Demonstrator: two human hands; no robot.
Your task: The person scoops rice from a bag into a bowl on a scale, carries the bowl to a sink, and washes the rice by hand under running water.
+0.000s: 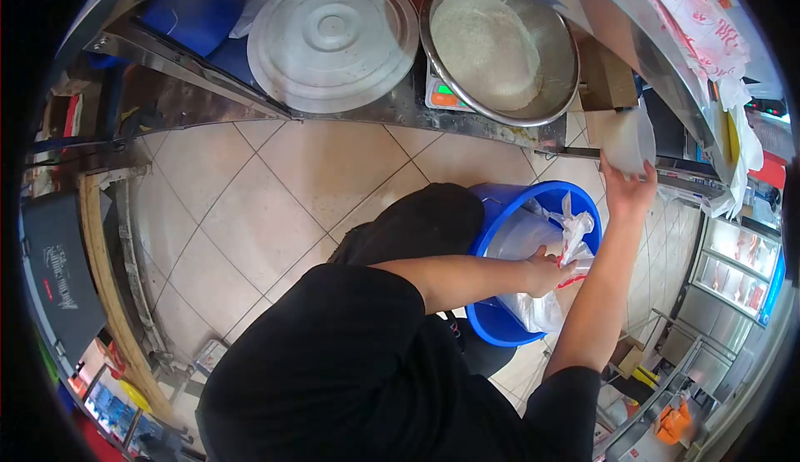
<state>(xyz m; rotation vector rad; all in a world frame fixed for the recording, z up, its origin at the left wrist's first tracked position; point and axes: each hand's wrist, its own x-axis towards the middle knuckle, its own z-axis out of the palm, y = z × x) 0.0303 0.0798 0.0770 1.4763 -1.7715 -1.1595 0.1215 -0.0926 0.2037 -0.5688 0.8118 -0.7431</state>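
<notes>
A blue bucket [492, 322] stands on the floor with a clear plastic bag [517, 249] inside it. My left hand [547, 274] is closed on the bag's gathered, red-marked edge, over the bucket. Held out to the right, my right hand [627, 185] grips a pale translucent scoop or container [630, 141] beside the shelf edge. Whatever that container holds cannot be made out. On the shelf, a steel bowl [568, 66] holds white powder or grain [487, 49] and rests on a scale [443, 94] with a green display.
Left of the bowl lies a large round white lid [333, 41]. A cardboard box [615, 83] is right of the bowl. Printed plastic bags [700, 20] hang at upper right. A glass-front fridge [737, 270] stands far right, and a wooden beam [117, 295] runs at left.
</notes>
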